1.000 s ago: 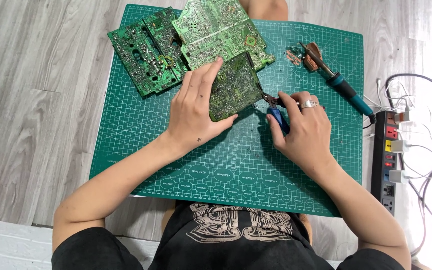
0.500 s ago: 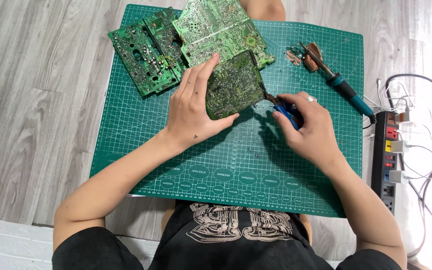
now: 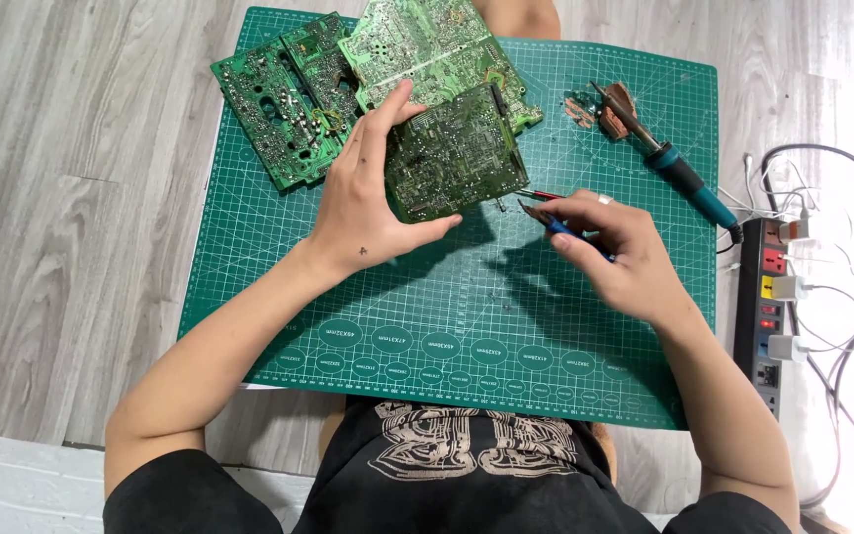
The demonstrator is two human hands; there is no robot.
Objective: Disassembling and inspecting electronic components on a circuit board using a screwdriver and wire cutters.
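My left hand grips a dark green circuit board, holding it tilted above the green cutting mat. My right hand holds small blue-handled pliers; their jaws sit just off the board's lower right corner, next to a small part sticking out there. A ring is on one finger of the right hand.
Three more green circuit boards lie stacked at the mat's far left. A blue-handled soldering iron rests at the far right beside brown scraps. A power strip with plugs and white cables lies on the wooden floor to the right.
The board has been lifted and turned slightly in my left hand. My right hand shifted right and the pliers drew back a little from the board's edge.
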